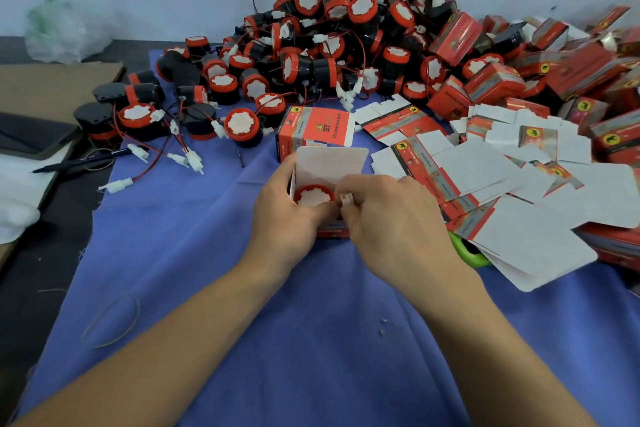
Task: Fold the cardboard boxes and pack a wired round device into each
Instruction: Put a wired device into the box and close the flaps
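Note:
A small red and white cardboard box point(330, 163) stands on the blue cloth with its white lid flap raised. Inside it sits a round device point(313, 196) with a red rim and a white face. My left hand point(285, 208) grips the box from the left, thumb near the device. My right hand point(394, 218) pinches the device's white wire connector point(346, 199) at the box's opening. A second folded box point(313, 132) stands just behind, open flap to the right.
A big heap of wired round devices point(311, 45) fills the back of the cloth point(311, 340). Flat unfolded boxes point(502, 177) lie at right, packed red boxes point(554, 73) behind them. A pen point(79, 161), brown cardboard point(52, 87) and a rubber band point(110, 322) lie at left.

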The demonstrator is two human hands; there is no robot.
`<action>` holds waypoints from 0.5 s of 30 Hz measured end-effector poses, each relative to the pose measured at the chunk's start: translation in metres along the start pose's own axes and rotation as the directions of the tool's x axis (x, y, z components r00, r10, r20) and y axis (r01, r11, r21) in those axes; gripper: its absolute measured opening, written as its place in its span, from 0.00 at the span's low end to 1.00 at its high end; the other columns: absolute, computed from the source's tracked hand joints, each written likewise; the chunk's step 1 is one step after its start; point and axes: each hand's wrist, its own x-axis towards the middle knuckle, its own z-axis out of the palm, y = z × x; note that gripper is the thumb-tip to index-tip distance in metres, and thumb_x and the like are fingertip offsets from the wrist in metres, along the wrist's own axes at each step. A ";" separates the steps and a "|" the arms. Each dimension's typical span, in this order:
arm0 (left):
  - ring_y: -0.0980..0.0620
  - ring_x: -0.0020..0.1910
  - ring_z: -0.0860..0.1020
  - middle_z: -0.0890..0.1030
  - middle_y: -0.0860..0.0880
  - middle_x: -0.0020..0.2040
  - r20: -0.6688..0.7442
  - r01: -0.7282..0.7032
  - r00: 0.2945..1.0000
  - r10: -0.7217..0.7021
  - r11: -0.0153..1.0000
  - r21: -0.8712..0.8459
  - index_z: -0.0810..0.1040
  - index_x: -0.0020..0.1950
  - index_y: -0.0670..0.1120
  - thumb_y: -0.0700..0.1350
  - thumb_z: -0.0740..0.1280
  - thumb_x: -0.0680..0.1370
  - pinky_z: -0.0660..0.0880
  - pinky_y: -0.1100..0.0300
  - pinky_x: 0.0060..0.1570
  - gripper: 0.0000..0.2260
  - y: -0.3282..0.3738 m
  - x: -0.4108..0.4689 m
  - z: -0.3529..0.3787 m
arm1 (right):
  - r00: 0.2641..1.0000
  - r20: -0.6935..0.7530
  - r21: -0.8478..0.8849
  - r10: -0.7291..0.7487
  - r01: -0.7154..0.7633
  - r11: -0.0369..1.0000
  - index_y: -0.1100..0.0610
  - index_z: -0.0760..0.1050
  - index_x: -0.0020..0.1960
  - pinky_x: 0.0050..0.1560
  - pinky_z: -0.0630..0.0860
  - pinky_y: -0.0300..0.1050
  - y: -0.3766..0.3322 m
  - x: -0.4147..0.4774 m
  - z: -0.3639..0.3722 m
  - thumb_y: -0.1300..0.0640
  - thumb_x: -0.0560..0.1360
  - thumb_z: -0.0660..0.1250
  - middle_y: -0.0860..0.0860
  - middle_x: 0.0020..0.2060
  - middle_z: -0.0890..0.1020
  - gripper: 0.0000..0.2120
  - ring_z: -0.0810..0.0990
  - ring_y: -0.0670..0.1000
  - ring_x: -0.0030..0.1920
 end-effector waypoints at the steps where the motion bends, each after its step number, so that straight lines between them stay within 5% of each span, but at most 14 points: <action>1: 0.52 0.57 0.84 0.86 0.56 0.57 0.002 0.016 1.000 -0.016 1.000 -0.007 0.80 0.63 0.61 0.47 0.76 0.64 0.82 0.43 0.57 0.28 -0.001 0.000 0.000 | 1.000 0.005 -0.045 -0.002 0.002 0.999 0.47 0.78 0.51 0.38 0.60 0.47 0.000 0.000 -0.002 0.55 0.80 0.62 0.49 0.40 0.80 0.07 0.76 0.56 0.41; 6: 0.56 0.54 0.85 0.87 0.59 0.53 -0.010 0.074 0.997 -0.074 0.997 0.005 0.81 0.57 0.63 0.50 0.75 0.58 0.82 0.45 0.55 0.28 -0.001 0.001 0.001 | 0.969 0.245 0.044 -0.032 0.022 0.999 0.47 0.81 0.48 0.38 0.69 0.49 0.013 0.005 -0.011 0.53 0.83 0.58 0.50 0.39 0.78 0.13 0.77 0.56 0.42; 10: 0.59 0.52 0.84 0.86 0.61 0.51 -0.032 0.075 0.997 -0.074 0.997 0.027 0.81 0.58 0.62 0.42 0.73 0.66 0.83 0.48 0.53 0.23 -0.001 0.000 0.004 | 0.949 0.305 0.129 -0.076 0.038 0.991 0.47 0.84 0.47 0.35 0.68 0.44 0.022 0.010 -0.011 0.54 0.81 0.62 0.48 0.36 0.80 0.12 0.77 0.52 0.40; 13: 0.57 0.52 0.84 0.86 0.60 0.51 -0.027 0.055 0.998 -0.053 0.997 0.062 0.80 0.57 0.62 0.47 0.70 0.64 0.83 0.48 0.52 0.22 0.002 0.000 0.004 | 1.000 -0.018 0.147 0.014 -0.012 0.989 0.44 0.87 0.45 0.39 0.75 0.44 0.020 0.010 -0.001 0.54 0.73 0.74 0.48 0.37 0.85 0.06 0.82 0.54 0.41; 15: 0.53 0.51 0.84 0.86 0.57 0.50 0.006 0.034 0.999 -0.034 0.996 0.087 0.82 0.57 0.61 0.44 0.71 0.65 0.83 0.44 0.52 0.23 0.003 0.002 0.002 | 0.964 -0.260 0.068 0.056 -0.039 0.997 0.47 0.87 0.38 0.40 0.72 0.43 0.018 0.011 0.007 0.58 0.65 0.79 0.52 0.31 0.83 0.07 0.79 0.57 0.37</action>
